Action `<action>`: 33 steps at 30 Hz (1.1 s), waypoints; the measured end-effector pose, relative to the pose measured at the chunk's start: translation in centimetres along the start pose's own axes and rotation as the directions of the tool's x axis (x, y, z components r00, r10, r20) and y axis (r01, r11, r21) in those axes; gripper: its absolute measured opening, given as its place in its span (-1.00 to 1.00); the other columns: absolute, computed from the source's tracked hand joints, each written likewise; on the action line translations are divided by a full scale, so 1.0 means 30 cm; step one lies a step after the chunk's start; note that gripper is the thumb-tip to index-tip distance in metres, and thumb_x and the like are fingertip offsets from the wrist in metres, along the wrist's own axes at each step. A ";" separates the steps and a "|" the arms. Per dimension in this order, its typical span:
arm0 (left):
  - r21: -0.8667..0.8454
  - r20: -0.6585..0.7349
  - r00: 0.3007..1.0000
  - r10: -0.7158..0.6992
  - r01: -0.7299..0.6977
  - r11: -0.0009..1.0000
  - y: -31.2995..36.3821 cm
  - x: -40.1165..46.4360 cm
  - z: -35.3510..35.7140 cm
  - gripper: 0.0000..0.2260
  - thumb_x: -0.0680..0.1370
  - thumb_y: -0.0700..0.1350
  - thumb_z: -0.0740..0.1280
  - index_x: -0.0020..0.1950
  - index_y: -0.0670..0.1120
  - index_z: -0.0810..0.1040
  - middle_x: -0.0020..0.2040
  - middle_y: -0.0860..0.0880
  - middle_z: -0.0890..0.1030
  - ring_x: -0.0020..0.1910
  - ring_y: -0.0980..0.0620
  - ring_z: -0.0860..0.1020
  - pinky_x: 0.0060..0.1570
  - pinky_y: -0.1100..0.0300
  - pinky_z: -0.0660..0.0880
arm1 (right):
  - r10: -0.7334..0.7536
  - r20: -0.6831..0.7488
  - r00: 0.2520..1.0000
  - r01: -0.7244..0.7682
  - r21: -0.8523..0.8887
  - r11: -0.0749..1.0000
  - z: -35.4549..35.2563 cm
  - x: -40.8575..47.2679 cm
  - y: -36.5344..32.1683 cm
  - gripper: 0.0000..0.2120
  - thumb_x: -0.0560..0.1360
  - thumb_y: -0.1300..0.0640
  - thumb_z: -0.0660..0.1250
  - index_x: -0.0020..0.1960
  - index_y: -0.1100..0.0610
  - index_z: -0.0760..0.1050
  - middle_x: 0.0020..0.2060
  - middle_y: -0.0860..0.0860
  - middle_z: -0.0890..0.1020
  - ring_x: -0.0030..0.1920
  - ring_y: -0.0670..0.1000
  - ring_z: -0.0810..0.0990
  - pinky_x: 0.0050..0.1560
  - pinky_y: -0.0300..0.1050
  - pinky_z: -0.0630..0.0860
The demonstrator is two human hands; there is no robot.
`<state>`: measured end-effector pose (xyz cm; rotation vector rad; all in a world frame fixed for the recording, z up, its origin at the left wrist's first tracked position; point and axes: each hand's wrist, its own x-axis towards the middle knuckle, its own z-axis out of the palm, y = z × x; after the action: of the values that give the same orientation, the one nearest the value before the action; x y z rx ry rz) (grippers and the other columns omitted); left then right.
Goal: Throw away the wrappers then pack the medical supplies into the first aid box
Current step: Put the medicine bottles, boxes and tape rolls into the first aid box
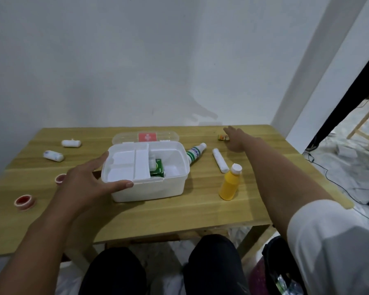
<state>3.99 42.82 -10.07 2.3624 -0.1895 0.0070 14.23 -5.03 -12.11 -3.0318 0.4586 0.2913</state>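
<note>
The white first aid box (175, 188) stands open mid-table, its clear lid (124, 138) with a red cross label tipped back. Inside are a white tray and a green carton (157, 168). My left hand (87, 184) rests open against the box's left front corner, thumb along the rim. My right hand (235, 138) stretches far right, fingers apart, beside a small orange-green packet (223, 137); it holds nothing. Right of the box lie a green-white bottle (195, 153), a long white roll (219, 160) and a yellow bottle (230, 184).
Two wrapped bandage rolls (71, 143) (53, 155) lie at the back left. Two red tape rings (25, 201) (60, 178) sit near the left edge. A bin with a dark bag (281, 273) stands at floor level on the right. My knees are under the table's front edge.
</note>
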 end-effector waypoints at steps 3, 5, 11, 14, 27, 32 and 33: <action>-0.010 0.003 1.000 0.013 -0.013 1.000 -0.006 0.006 0.002 0.07 0.13 0.34 0.54 0.60 0.11 0.29 0.52 -0.03 0.42 0.40 -0.13 0.47 0.22 -0.15 0.50 | 0.038 0.026 0.999 -0.037 -0.042 0.998 0.026 0.039 0.007 -0.26 0.57 0.09 0.29 0.67 -0.01 0.05 0.65 0.04 0.17 0.61 0.20 0.20 0.49 0.32 0.32; -0.004 0.006 1.000 0.014 -0.014 1.000 -0.006 0.011 0.001 0.06 0.14 0.33 0.54 0.60 0.10 0.29 0.51 -0.03 0.43 0.39 -0.12 0.48 0.22 -0.14 0.50 | 0.047 0.027 0.999 -0.045 -0.038 0.998 0.039 0.049 0.000 -0.22 0.47 0.09 0.38 0.63 -0.03 0.16 0.56 0.06 0.35 0.50 0.19 0.39 0.40 0.25 0.44; -0.002 -0.011 1.000 0.022 -0.022 1.000 -0.020 0.014 0.003 0.10 0.09 0.44 0.53 0.58 0.12 0.33 0.49 0.00 0.47 0.38 -0.09 0.50 0.30 -0.22 0.47 | 0.039 -0.190 0.981 -0.049 -0.049 0.998 0.049 0.035 -0.031 -0.56 0.43 0.18 0.47 0.30 0.04 0.58 0.19 0.06 0.65 0.17 0.14 0.62 0.09 -0.01 0.60; 0.052 -0.011 1.000 0.008 -0.008 0.999 -0.028 0.018 -0.002 0.20 -0.01 0.62 0.42 0.57 0.17 0.33 0.48 0.02 0.47 0.40 -0.10 0.49 0.34 -0.33 0.39 | 0.064 -0.242 0.968 -0.050 0.060 0.997 0.044 0.013 -0.034 -0.68 0.50 0.18 0.45 0.25 0.10 0.65 0.14 0.10 0.70 0.14 0.15 0.64 0.09 -0.02 0.61; -0.028 -0.025 0.999 0.043 -0.043 0.999 -0.014 -0.012 -0.006 0.09 0.09 0.46 0.53 0.57 0.11 0.37 0.46 0.01 0.51 0.35 -0.06 0.52 0.09 -0.01 0.51 | -0.192 -0.260 0.946 0.314 0.598 0.738 -0.293 -0.299 -0.278 -0.76 0.43 0.20 0.61 0.06 0.21 0.69 -0.10 0.12 0.77 -0.13 0.02 0.78 -0.22 -0.21 0.64; -0.042 -0.001 0.999 0.042 -0.042 0.998 -0.002 -0.022 -0.016 0.07 0.13 0.40 0.54 0.58 0.06 0.35 0.49 -0.05 0.48 0.39 -0.10 0.48 0.12 0.01 0.46 | -0.382 -0.117 0.917 0.389 0.474 0.790 -0.350 -0.422 -0.436 -0.74 0.40 0.19 0.63 0.06 0.21 0.71 -0.10 0.13 0.77 -0.13 -0.02 0.73 -0.17 -0.22 0.67; -0.044 0.003 0.999 0.040 -0.039 0.998 0.000 -0.025 -0.019 0.08 0.12 0.42 0.52 0.58 0.06 0.35 0.48 -0.05 0.48 0.39 -0.10 0.48 0.09 0.02 0.44 | -0.404 -0.076 0.912 0.396 0.427 0.813 -0.348 -0.440 -0.466 -0.75 0.41 0.20 0.62 0.06 0.19 0.72 -0.10 0.10 0.78 -0.11 -0.04 0.74 -0.18 -0.24 0.66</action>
<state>3.27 43.30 -9.71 2.3146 -0.2360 0.0172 7.88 11.15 1.16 -2.5888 -0.1190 0.1602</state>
